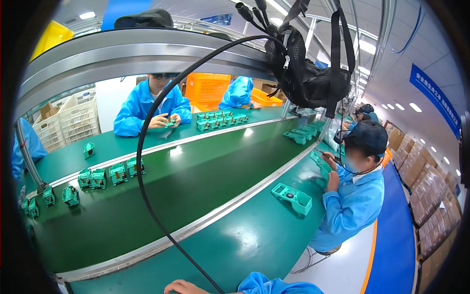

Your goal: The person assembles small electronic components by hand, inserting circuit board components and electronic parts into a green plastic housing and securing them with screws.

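At the lower edge of the head view my right hand (185, 287) reaches leftward from a blue sleeve (276, 285). It is just above the near edge of the green worktable (240, 240). Most of its fingers are cut off by the picture's edge, so what it holds or touches is hidden. My left hand is out of view. A black cable (140, 161) hangs in a long curve across the picture and passes close to my right wrist. Further right on the worktable lies a teal plastic housing (293, 197) with a round dark part in it.
A green conveyor belt (196, 191) carries several small teal assemblies (118, 173). Beside my bench a co-worker (355, 196) holds a teal housing (320, 164) and a tool. Across the belt another person (152, 105) handles a small part. A black mesh bag (313, 73) hangs overhead.
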`<state>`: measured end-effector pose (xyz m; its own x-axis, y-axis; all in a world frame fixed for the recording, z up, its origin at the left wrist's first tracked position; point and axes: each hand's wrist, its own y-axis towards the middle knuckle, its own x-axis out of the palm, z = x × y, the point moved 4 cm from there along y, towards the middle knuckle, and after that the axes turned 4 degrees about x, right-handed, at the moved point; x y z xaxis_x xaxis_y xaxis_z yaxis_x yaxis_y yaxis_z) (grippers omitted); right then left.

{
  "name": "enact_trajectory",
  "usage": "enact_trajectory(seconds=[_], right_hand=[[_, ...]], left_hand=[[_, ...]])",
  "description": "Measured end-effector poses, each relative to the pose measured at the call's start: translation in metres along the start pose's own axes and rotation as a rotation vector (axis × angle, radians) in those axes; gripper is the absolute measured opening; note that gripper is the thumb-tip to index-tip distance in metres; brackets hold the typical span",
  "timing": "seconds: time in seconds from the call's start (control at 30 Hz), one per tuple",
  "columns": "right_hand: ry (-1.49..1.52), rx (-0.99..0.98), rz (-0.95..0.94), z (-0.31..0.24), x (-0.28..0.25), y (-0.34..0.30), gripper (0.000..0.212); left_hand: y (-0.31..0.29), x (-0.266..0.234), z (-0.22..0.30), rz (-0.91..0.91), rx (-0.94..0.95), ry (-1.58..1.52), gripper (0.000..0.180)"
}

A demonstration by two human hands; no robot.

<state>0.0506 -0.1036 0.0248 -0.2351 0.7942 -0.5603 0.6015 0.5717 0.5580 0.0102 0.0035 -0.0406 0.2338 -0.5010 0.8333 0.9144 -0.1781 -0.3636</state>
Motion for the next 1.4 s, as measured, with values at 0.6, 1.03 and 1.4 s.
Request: enact_trajectory(seconds=[0.6, 1.03, 1.4], right_hand=[[0.016, 0.01, 0.032, 0.005, 0.011, -0.003, 0.008], [0.152, 0.095, 0.136, 0.009, 0.001, -0.004, 0.006], [0.227, 0.091, 0.089, 0.014, 0.002, -0.003, 0.007]], left_hand=[[-0.006, 0.033, 0.0, 0.203, -0.103, -0.072, 0.025], [-0.008, 0.01, -0.005, 0.009, -0.031, -0.072, 0.029], [-0.006, -0.003, -0.004, -0.079, 0.023, 0.121, 0.034]])
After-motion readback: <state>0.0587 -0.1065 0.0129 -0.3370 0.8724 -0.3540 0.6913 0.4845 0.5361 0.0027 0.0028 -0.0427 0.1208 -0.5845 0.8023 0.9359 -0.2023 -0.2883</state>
